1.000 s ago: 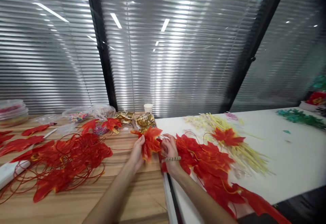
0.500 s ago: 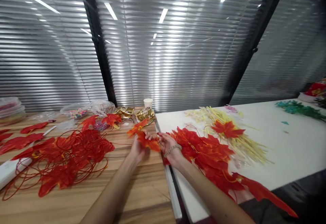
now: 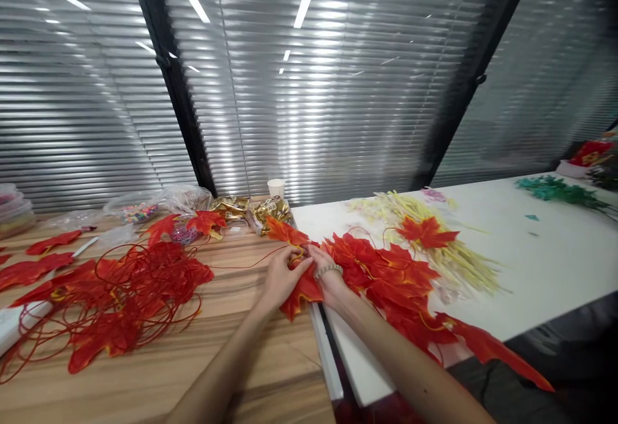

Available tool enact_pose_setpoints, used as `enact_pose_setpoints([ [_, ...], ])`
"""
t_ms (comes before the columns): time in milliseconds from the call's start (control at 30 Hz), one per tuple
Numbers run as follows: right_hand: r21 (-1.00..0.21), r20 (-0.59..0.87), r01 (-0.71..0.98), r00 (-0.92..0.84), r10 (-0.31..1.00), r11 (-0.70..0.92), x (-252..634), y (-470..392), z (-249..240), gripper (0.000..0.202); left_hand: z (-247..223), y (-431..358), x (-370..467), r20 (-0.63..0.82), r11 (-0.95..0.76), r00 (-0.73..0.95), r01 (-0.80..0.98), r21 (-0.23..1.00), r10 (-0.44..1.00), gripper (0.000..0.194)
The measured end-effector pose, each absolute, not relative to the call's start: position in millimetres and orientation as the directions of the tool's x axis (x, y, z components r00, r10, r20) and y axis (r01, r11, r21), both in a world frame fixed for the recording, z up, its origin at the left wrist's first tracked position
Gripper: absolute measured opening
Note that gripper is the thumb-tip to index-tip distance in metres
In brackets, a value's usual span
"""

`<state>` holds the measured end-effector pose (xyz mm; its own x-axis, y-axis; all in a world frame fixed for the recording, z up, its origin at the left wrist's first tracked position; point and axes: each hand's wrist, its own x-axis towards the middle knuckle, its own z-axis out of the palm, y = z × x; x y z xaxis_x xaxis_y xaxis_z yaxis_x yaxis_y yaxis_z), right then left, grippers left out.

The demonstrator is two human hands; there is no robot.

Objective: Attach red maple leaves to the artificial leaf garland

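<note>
My left hand is closed, thumb and fingers pinching an orange-red artificial maple leaf near its yellow stem. Another leaf tip sticks out beyond the fingers. Close against it, my right hand, with a beaded bracelet on the wrist, has its fingertips pressed together at the leaf's base; what lies between them is hidden. A thin red cord runs from the left pile to my hands. Just right of them lies a heap of red maple leaves, strung together.
A tangle of red cord and leaves covers the left of the wooden table. Behind are gold wrappers, a paper cup and a bead tray. Yellow strips and green foliage lie on the white table.
My hands have come together and shifted slightly right, over the join of the tables. The leaf in my left hand has turned and now hangs lower. The view has shifted slightly.
</note>
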<state>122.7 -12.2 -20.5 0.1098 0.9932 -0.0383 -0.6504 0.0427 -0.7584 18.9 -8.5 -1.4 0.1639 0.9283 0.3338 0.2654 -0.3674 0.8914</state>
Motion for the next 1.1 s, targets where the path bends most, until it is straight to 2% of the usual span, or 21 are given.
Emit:
enact_pose_setpoints([
  [67, -0.722, -0.025, -0.691, 0.066, 0.998, 0.027, 121.8, -12.6, -18.5, 0.023, -2.3, -9.7, 20.2, 0.375, -0.407, 0.159, 0.344, 0.846, 0.913, 0.017],
  [167, -0.709, 0.013, -0.704, 0.039, 0.999, 0.037, 120.0, -12.8, -13.1, 0.025, -2.8, -9.6, 20.2, 0.405, -0.450, 0.198, 0.344, 0.824, 0.893, 0.012],
  [367, -0.778, -0.007, -0.627, 0.049, 0.999, 0.025, 116.3, -12.4, -10.9, 0.026, -5.3, -8.7, 19.6, 0.324, -0.374, 0.241, 0.200, 0.906, 0.915, 0.008],
  [567, -0.807, -0.026, -0.590, 0.084, 0.996, 0.029, 110.1, -24.4, -12.0, 0.029, -6.9, -10.5, 21.4, 0.278, -0.285, 0.113, 0.046, 0.957, 0.954, 0.008],
  [700, -0.829, 0.053, -0.555, 0.050, 0.997, 0.072, 111.0, -26.9, -4.8, 0.030, -5.2, -5.8, 15.8, 0.255, -0.258, 0.084, 0.020, 0.966, 0.963, 0.008],
  [900, -0.922, 0.242, -0.287, 0.102, 0.965, 0.262, 114.6, -17.0, -8.4, 0.023, 2.6, -3.1, 7.3, 0.256, -0.256, 0.015, 0.003, 0.967, 0.967, 0.012],
  [1100, -0.922, 0.318, -0.208, 0.068, 0.946, 0.325, 118.1, -13.5, -16.8, 0.024, 0.5, -3.8, 6.9, 0.258, -0.257, 0.018, -0.051, 0.965, 0.966, 0.012],
])
